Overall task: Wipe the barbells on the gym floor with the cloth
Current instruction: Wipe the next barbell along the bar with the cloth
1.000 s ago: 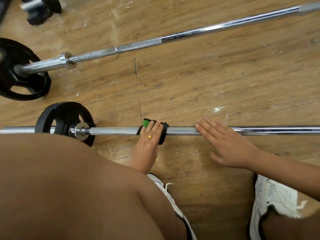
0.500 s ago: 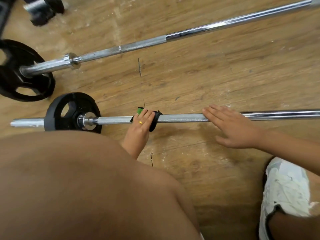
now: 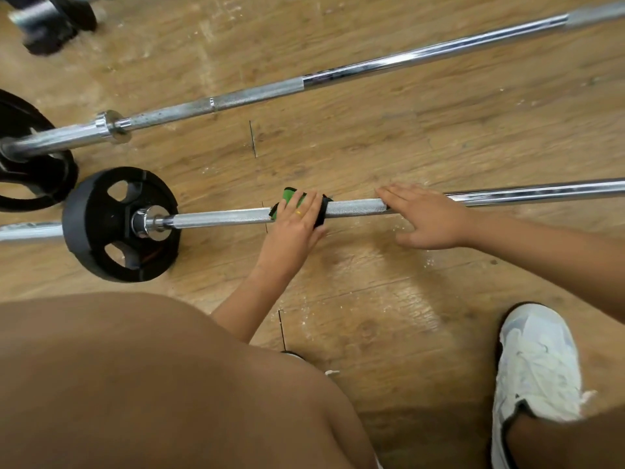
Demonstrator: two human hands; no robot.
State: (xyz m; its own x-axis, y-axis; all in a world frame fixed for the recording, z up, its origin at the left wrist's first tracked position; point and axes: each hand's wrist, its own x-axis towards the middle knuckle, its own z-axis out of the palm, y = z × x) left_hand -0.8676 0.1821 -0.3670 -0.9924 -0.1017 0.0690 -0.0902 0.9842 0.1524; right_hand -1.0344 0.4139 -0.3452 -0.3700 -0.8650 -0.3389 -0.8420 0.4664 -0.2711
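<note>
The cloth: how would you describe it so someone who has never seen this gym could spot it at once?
On the wooden floor, find the nearer barbell, the one both hands are on. Between its black weight plate and the right hand, the left hand presses a small cloth wrapped round the bar. It is the only green-and-black thing; the right hand touches bare metal.

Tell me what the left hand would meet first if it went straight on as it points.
Beyond the cloth and near bar, the left hand would cross bare floor, then probably meet the far barbell.
</note>
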